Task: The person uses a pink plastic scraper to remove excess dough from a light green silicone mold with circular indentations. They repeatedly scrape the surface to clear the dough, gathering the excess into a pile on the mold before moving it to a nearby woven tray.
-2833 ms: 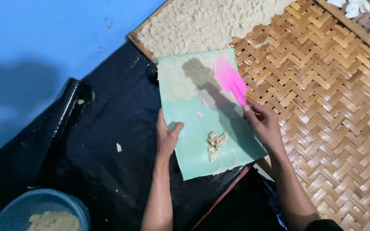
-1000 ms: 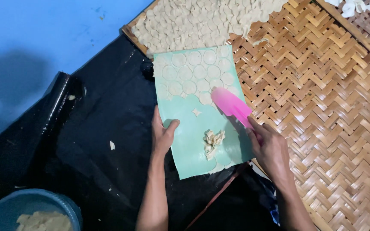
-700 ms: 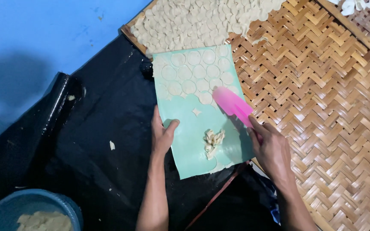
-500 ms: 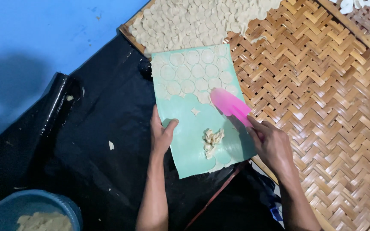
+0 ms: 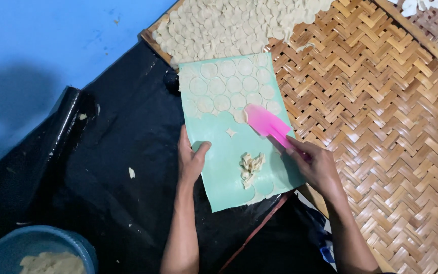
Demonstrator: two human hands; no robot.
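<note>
A mint-green board (image 5: 219,177) lies across black plastic sheeting and the edge of a woven bamboo tray. Thin round dough discs (image 5: 229,86) cover its far half, and a small heap of dough scraps (image 5: 250,168) sits near its front. My left hand (image 5: 191,160) grips the board's left edge, thumb on top. My right hand (image 5: 316,165) holds a pink scraper (image 5: 266,123) whose blade lies flat on the board, touching the nearest discs.
A woven bamboo tray (image 5: 381,127) fills the right, with a heap of cut dough discs (image 5: 229,25) at its far left corner. Black plastic sheeting (image 5: 117,162) covers a blue floor (image 5: 36,45). A blue bowl (image 5: 36,251) of dough stands at lower left.
Discs now cover the board's far half. The pink scraper moved from the board's far right edge toward the middle, and its blade reaches the nearest discs. My left hand keeps its grip.
</note>
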